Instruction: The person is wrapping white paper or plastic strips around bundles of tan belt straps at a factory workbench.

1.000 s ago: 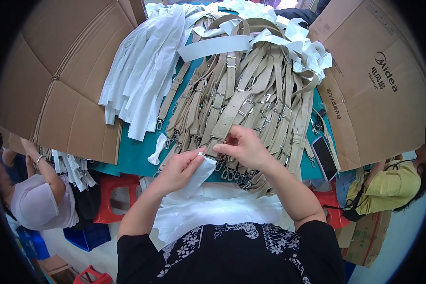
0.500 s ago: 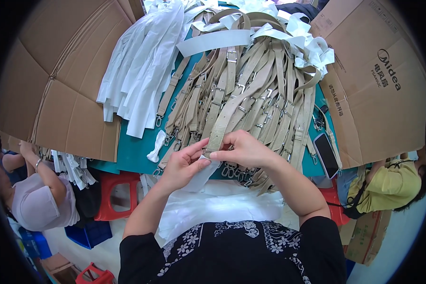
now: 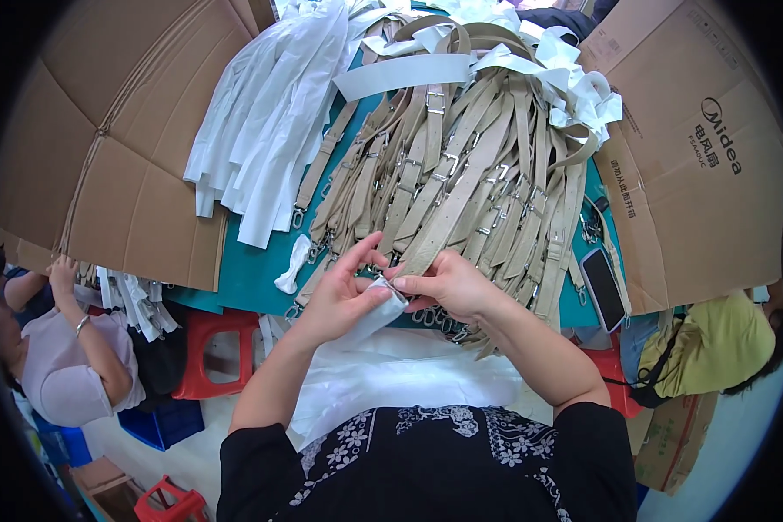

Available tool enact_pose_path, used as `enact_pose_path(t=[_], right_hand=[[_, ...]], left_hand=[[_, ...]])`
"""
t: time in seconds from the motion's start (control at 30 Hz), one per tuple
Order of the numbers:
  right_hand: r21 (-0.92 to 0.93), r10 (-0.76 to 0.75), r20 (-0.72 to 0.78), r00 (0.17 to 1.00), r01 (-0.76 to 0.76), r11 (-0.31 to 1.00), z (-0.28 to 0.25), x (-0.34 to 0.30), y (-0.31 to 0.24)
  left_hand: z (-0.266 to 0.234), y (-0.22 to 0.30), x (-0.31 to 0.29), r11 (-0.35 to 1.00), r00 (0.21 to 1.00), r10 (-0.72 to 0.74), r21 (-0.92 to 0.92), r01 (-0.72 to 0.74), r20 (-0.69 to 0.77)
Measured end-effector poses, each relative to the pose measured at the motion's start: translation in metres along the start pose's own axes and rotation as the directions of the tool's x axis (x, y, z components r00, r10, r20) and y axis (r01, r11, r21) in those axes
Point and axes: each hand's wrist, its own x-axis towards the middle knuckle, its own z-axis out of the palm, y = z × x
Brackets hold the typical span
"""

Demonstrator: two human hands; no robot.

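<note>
- Left hand (image 3: 344, 300) pinches a white strip (image 3: 381, 316) between thumb and fingers.
- Right hand (image 3: 461, 283) grasps the end of a beige strap (image 3: 433, 239), which stretches beyond the grip over heaped straps (image 3: 506, 204).
- A phone (image 3: 601, 284) lies right of the grip.
</note>
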Motion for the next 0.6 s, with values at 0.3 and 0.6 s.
enact_pose_path(t=[0.3, 0.6], right_hand=[[-0.068, -0.218, -0.029, 0.976, 0.215, 0.974, -0.009, 0.002, 0.006], [0.173, -0.421, 0.088, 0.903, 0.402, 0.899, 0.014, 0.019, -0.037]], left_hand=[[-0.015, -0.018, 0.009, 0.994, 0.995, 0.067, 0.092, -0.060, -0.068], [-0.020, 0.046, -0.004, 0.882, 0.902, 0.333, 0.429, -0.195, -0.274]])
